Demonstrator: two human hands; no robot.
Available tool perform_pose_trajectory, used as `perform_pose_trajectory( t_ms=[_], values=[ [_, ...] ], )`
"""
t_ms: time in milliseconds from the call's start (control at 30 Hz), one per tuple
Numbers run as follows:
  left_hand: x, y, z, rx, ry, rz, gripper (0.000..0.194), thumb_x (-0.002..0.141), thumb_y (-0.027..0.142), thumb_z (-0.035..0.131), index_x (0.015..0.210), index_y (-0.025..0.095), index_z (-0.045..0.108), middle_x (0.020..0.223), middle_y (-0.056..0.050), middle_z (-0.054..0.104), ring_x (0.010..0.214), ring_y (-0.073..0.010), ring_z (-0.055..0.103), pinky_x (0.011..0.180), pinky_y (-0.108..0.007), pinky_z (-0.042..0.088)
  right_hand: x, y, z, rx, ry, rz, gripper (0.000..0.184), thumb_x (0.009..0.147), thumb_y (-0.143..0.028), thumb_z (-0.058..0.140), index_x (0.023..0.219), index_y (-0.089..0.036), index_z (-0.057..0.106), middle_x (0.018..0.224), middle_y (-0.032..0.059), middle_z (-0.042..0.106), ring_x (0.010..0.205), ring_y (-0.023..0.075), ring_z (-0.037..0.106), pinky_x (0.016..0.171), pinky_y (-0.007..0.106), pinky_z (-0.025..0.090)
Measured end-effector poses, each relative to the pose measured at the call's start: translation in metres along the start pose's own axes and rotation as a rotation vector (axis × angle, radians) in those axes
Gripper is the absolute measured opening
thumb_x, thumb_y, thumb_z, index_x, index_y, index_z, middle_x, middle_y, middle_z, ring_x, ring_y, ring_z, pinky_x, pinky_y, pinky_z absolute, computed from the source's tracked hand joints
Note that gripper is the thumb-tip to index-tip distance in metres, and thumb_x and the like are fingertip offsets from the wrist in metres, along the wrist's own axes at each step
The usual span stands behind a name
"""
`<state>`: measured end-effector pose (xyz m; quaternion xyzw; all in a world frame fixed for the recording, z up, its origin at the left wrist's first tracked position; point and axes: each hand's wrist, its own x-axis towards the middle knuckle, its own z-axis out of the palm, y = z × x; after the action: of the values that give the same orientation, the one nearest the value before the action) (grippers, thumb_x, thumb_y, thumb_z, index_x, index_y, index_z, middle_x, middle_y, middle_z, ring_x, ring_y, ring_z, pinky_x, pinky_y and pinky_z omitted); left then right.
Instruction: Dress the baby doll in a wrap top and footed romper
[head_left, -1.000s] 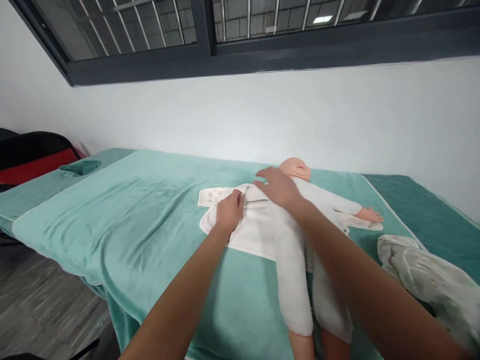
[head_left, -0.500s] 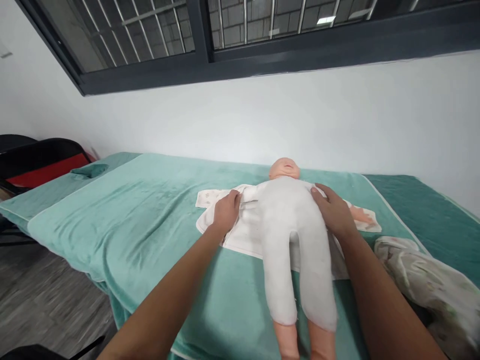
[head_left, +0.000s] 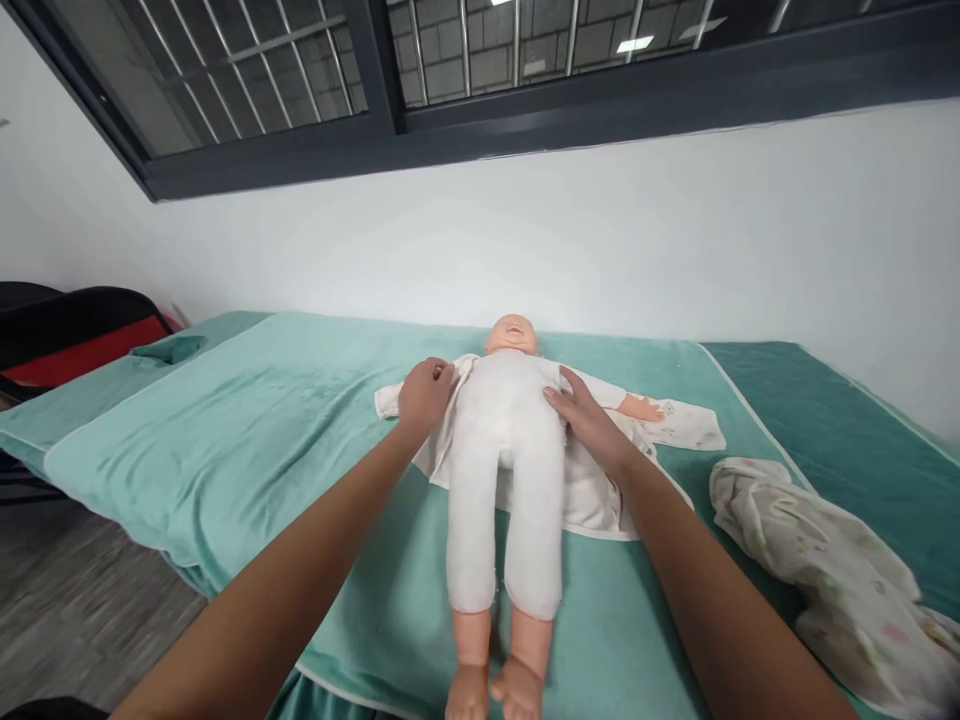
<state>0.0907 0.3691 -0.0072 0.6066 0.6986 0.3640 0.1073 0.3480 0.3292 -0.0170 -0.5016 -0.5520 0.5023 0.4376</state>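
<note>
A baby doll (head_left: 506,400) with a white cloth body lies on its back, head toward the wall and bare feet toward me. Beneath it, a pale printed baby shirt (head_left: 600,490) is spread out. My left hand (head_left: 426,395) is closed with curled fingers on the shirt's edge beside the doll's arm, which it hides. On the opposite side, my right hand (head_left: 596,420) grips the doll's torso just below the armpit, thumb on top. The doll's other arm stretches over the shirt's sleeve (head_left: 694,425).
A crumpled printed baby cloth (head_left: 817,560) lies at the right. Everything rests on a bed with a green cover (head_left: 300,400), set against a white wall (head_left: 487,240) below a barred window. Black and red chairs (head_left: 82,335) stand at the far left.
The doll has shifted left over the shirt, so more shirt shows on its right and less on its left. My left hand has curled at the shirt's edge. The view has moved slightly.
</note>
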Motion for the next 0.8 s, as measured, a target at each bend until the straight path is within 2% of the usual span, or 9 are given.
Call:
perform_pose_trajectory(
  t_ms=[100,200,300,400,467,600,667,800],
  values=[
    [-0.011,-0.009,-0.001,0.317,0.03,-0.019,0.034,0.093,0.043,0.053,0.115,0.019,0.062,0.127,-0.014,0.061,0.119,-0.0317,0.055,0.09,-0.039,0.046,0.001,0.0,-0.002,-0.043,0.021,-0.004,0.092,0.086,-0.066,0.061,0.16,-0.029,0.023,0.154,0.0095,0.048,0.136,0.0278,0.051,0.116,0.043,0.039],
    [-0.016,-0.009,0.0,0.465,0.036,0.001,0.033,0.093,0.041,0.054,0.117,0.019,0.059,0.133,-0.017,0.054,0.126,-0.0376,0.048,0.095,-0.049,0.044,0.003,0.004,-0.002,-0.079,0.028,-0.007,0.092,0.086,-0.069,0.059,0.16,-0.03,0.022,0.154,0.0094,0.047,0.138,0.0279,0.049,0.117,0.045,0.038],
    [-0.01,-0.005,-0.002,0.387,-0.018,-0.004,0.02,0.093,0.035,0.053,0.104,0.02,0.06,0.122,-0.015,0.06,0.121,-0.0369,0.051,0.094,-0.051,0.044,0.007,0.009,-0.003,-0.103,0.025,-0.014,0.093,0.085,-0.072,0.058,0.16,-0.031,0.022,0.156,0.0101,0.045,0.14,0.028,0.048,0.117,0.046,0.037],
    [0.001,-0.002,-0.005,0.278,-0.094,0.015,0.01,0.092,0.029,0.052,0.088,0.022,0.057,0.105,-0.01,0.066,0.105,-0.0284,0.06,0.09,-0.042,0.046,0.01,0.013,-0.005,-0.11,0.015,-0.029,0.096,0.084,-0.073,0.059,0.16,-0.029,0.021,0.157,0.0106,0.043,0.142,0.0271,0.045,0.118,0.045,0.036],
    [0.007,-0.001,-0.007,0.239,-0.107,0.018,0.011,0.093,0.028,0.051,0.084,0.022,0.054,0.102,-0.008,0.066,0.097,-0.0237,0.062,0.086,-0.036,0.047,0.012,0.015,-0.006,-0.115,0.014,-0.047,0.096,0.084,-0.072,0.06,0.16,-0.028,0.021,0.158,0.0109,0.042,0.144,0.0263,0.042,0.119,0.044,0.034],
    [0.009,0.003,-0.01,0.184,-0.06,0.004,0.011,0.094,0.028,0.049,0.085,0.022,0.05,0.109,-0.011,0.064,0.107,-0.0255,0.059,0.087,-0.036,0.045,0.014,0.017,-0.006,-0.112,0.021,-0.067,0.097,0.084,-0.071,0.06,0.161,-0.026,0.021,0.158,0.0116,0.041,0.147,0.026,0.038,0.12,0.043,0.032],
    [0.008,0.009,-0.013,0.113,-0.061,-0.018,0.011,0.094,0.03,0.048,0.086,0.023,0.048,0.099,-0.009,0.064,0.099,-0.0252,0.06,0.083,-0.035,0.045,0.015,0.018,-0.006,-0.116,0.027,-0.059,0.097,0.084,-0.071,0.06,0.161,-0.027,0.021,0.158,0.0121,0.041,0.147,0.0264,0.038,0.12,0.044,0.032],
    [0.012,0.024,-0.019,-0.109,-0.087,-0.091,0.018,0.094,0.033,0.05,0.08,0.023,0.044,0.076,-0.001,0.056,0.072,-0.0182,0.053,0.068,-0.03,0.04,0.015,0.018,-0.006,-0.123,0.025,-0.055,0.097,0.084,-0.072,0.06,0.161,-0.027,0.02,0.157,0.0118,0.044,0.145,0.0265,0.041,0.12,0.046,0.032]
  ],
)
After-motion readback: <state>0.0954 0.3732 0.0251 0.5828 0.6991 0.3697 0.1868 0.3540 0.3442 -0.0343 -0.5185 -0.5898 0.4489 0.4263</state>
